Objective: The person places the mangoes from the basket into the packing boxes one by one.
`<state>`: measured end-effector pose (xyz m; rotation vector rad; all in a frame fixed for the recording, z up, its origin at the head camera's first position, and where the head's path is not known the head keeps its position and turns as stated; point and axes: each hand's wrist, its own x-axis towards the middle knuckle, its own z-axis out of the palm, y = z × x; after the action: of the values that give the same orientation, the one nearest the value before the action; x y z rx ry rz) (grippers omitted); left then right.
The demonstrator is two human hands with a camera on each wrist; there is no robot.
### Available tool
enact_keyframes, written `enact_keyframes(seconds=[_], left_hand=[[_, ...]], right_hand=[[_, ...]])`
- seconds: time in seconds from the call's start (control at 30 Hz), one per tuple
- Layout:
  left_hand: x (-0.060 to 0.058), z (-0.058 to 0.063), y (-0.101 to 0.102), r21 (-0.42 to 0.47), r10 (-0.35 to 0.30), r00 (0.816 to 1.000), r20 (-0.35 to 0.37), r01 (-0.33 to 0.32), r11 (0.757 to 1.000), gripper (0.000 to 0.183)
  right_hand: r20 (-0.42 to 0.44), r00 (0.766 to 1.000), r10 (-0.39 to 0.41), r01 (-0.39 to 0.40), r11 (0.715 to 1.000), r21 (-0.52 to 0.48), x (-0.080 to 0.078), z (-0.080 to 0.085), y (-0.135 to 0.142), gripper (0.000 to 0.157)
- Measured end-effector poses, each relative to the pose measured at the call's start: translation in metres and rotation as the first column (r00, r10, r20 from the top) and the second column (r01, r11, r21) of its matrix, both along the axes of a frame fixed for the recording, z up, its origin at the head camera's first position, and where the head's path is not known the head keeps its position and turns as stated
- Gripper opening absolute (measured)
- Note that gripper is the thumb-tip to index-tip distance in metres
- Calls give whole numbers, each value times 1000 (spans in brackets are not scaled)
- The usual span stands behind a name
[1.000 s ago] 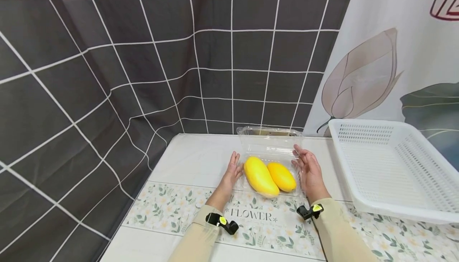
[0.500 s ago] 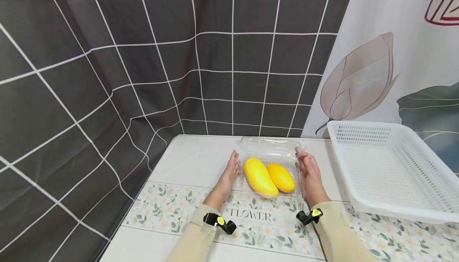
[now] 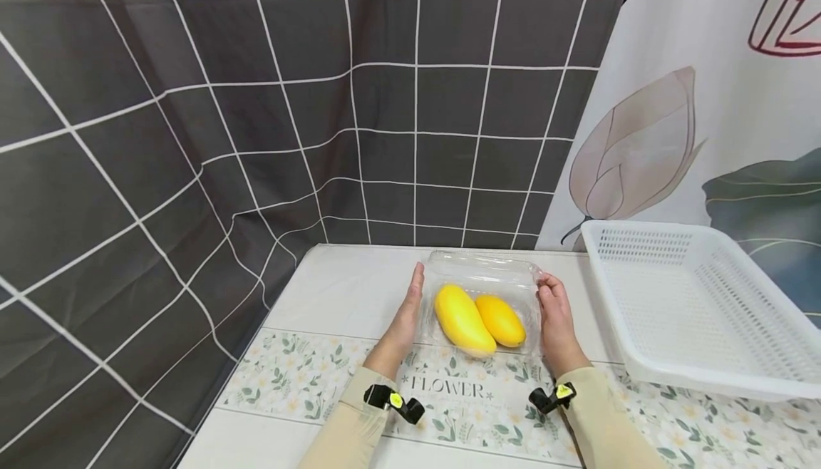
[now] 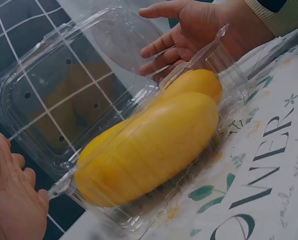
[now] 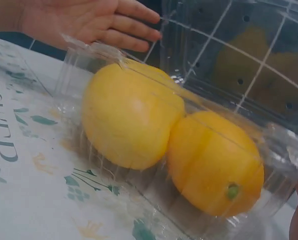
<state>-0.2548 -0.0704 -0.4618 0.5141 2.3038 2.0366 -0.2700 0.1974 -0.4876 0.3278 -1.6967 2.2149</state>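
Observation:
A clear plastic clamshell box (image 3: 529,326) stands on the table with its lid (image 3: 484,267) raised at the back. Inside lie two yellow mangoes side by side: a larger, longer mango (image 3: 463,321) on the left and a smaller, more orange mango (image 3: 502,321) on the right. My left hand (image 3: 404,319) is upright along the box's left side, fingers extended. On the opposite side, my right hand (image 3: 558,323) has its fingertips at the back right corner near the lid; whether they touch it is unclear. In the left wrist view, the right hand's fingers (image 4: 161,47) look spread and fairly straight.
A large white perforated plastic basket (image 3: 712,298) stands to the right of the right hand. The tablecloth (image 3: 449,419) carries a floral band with "FLOWER" lettering. Behind the table hangs a dark grid-patterned curtain (image 3: 449,98), with a white flower-printed curtain (image 3: 577,141) at right.
The raised lid's top edge has dropped lower in the head view. My left hand has drawn slightly away from the box's side; my right hand's fingers have come closer together at the back corner.

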Motion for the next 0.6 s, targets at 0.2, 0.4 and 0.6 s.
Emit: enact_keyframes(seconds=[0.2, 0.4, 0.6], left_hand=[[1, 4, 2, -3, -8, 999, -38, 8, 1000, 52], [18, 33, 2, -17, -63, 996, -67, 62, 998, 52], [25, 45, 1, -2, -104, 990, -92, 104, 995, 53]], right_hand=[[-99, 995, -33, 51, 982, 183, 11, 20, -7, 39], [-171, 985, -22, 73, 950, 302, 28, 50, -14, 47], [-211, 977, -24, 104, 922, 373, 24, 52, -8, 48]])
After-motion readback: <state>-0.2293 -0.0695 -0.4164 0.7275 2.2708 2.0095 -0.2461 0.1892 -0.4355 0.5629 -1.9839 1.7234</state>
